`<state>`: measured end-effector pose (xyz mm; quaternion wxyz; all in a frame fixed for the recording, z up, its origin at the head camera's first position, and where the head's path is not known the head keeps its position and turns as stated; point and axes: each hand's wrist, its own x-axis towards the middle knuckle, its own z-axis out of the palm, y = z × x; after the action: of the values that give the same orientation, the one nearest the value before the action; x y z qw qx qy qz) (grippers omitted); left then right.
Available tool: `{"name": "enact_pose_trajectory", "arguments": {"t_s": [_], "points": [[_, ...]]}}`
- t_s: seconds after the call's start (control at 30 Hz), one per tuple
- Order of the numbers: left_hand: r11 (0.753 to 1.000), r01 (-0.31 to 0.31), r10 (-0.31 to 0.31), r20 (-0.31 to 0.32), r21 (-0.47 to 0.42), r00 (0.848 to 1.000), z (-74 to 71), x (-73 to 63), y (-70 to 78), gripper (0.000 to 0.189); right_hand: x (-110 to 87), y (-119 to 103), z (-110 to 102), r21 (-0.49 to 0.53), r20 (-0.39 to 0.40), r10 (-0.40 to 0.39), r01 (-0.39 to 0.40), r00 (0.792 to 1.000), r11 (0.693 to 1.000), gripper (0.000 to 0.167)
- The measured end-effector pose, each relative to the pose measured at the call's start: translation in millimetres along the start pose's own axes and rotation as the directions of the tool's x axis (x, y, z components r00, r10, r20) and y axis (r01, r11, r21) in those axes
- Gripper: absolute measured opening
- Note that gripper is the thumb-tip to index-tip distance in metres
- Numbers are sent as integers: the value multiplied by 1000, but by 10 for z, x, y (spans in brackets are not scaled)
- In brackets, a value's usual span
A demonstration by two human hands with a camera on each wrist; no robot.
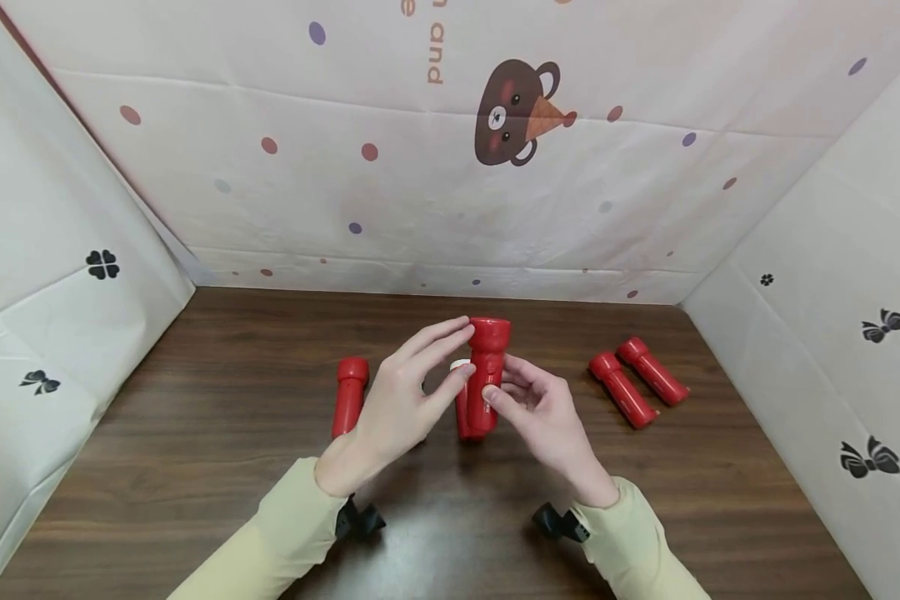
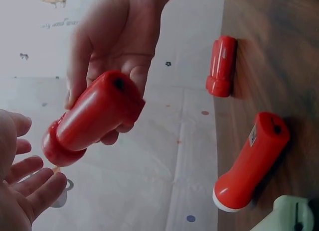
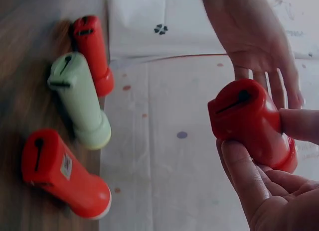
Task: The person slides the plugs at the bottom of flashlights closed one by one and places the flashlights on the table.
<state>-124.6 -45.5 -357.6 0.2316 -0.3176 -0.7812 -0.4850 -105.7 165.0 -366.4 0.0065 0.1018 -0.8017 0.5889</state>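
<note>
My right hand point(image 1: 546, 408) grips a red flashlight point(image 1: 489, 367) round its body, thumb across the front, and holds it upright above the table with its wide head up. My left hand point(image 1: 401, 392) is beside that head, fingers extended and thumb near the body. In the left wrist view the left fingers look just apart from it. Behind the held flashlight lies a red flashlight with a white rim point(image 2: 251, 164). A pale green flashlight point(image 3: 79, 99) shows in the right wrist view, mostly hidden by my left hand in the head view.
Another red flashlight point(image 1: 350, 396) lies left of my left hand. Two more, one red flashlight point(image 1: 622, 390) and a second red flashlight point(image 1: 654, 372), lie side by side at the right. Printed white sheets point(image 1: 420, 192) enclose the brown wooden table point(image 1: 195, 467) at the back and sides.
</note>
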Motion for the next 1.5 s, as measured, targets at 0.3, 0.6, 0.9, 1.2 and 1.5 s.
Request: {"name": "enact_pose_trajectory", "arguments": {"t_s": [0.3, 0.6, 0.9, 1.2, 1.5], "points": [[999, 10, -13, 95, 33, 995, -52, 222, -31, 44, -1, -2, 15, -142, -24, -41, 37, 999, 989, 52], [995, -11, -9, 194, 104, 981, -6, 386, -47, 39, 12, -5, -67, -294, -65, -74, 52, 995, 954, 51], [993, 41, -70, 263, 114, 962, 29, 549, -75, 39, 94, -104, -214, -435, -30, -75, 55, 997, 899, 50], [979, 174, -202, 359, 108, 911, 171, 750, -207, 40, 248, -173, -453, -544, 17, 49, -32, 999, 838, 44], [975, 190, -221, 433, 114, 874, 315, 835, -281, 34, 269, -114, -543, -571, 17, 94, -67, 995, 818, 44]]}}
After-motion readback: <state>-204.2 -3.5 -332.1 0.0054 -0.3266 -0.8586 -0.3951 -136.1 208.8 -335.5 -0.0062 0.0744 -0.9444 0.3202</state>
